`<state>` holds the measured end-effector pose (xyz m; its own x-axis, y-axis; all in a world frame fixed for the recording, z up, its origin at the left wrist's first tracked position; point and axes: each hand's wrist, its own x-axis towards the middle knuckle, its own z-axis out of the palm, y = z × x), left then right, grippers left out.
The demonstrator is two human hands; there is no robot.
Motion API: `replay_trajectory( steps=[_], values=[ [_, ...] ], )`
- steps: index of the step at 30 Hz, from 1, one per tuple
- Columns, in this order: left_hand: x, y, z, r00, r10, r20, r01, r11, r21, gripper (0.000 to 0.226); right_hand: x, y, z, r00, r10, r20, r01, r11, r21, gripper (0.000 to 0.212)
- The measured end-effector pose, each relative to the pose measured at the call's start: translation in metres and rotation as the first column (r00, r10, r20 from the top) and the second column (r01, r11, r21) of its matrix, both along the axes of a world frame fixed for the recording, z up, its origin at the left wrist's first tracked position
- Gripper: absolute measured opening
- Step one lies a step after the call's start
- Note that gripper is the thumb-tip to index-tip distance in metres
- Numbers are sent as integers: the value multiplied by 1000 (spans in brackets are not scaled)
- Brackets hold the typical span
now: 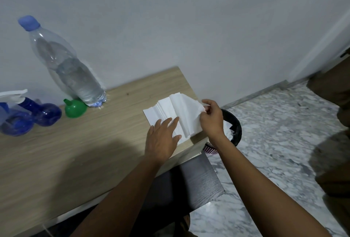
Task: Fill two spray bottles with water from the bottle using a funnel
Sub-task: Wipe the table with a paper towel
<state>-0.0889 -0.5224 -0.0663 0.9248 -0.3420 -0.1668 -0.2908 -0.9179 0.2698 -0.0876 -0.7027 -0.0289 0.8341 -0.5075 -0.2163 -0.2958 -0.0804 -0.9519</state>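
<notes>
Water bottle (66, 66), funnel (75, 108), two spray bottles (28, 115) at worktop's left back, well apart from both hands.
Capped bottle upright against grey wall (189, 18); green funnel touching its base. Wood worktop (75, 151), marble floor (274, 132), black bin (234, 125) beside the edge. Left hand (162, 140) flat, fingers spread, on tissue stack (170, 113); right hand (212, 117) pinching the top tissue's corner.

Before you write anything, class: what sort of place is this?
Probably a room in a home or small office: a wood-grain table against a plain painted wall, a marble-patterned floor, and a black waste bin holding crumpled paper.
</notes>
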Motion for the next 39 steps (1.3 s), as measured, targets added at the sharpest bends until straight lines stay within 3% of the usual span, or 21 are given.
replay_trajectory(
  steps=[5,10,12,17,20,27,33,39],
  values=[
    [-2,-3,3,997,-76,-11,77,992,96,53,11,-7,26,987,139,-80,-143,989,-35,45],
    [2,-3,7,997,-75,-33,79,989,127,51,18,-18,46,963,261,-71,-268,956,-119,13],
    [2,-2,10,996,-85,-36,89,987,137,51,18,-23,57,949,312,-48,-315,922,-224,19],
    [3,-3,16,994,-86,-71,96,984,152,51,19,-32,98,946,309,99,-259,902,-347,33],
    [3,-3,18,993,-90,-75,101,982,157,50,19,-34,122,937,303,171,-220,897,-384,29],
    [3,5,17,992,-87,-92,91,995,41,54,21,-14,143,921,246,301,-161,946,-281,18],
    [-18,75,10,994,106,-7,-105,964,-244,50,28,52,118,889,388,244,-314,904,-291,16],
    [-60,207,8,901,434,-10,-419,863,-282,51,29,187,66,765,640,75,-592,745,-307,16]
  ],
)
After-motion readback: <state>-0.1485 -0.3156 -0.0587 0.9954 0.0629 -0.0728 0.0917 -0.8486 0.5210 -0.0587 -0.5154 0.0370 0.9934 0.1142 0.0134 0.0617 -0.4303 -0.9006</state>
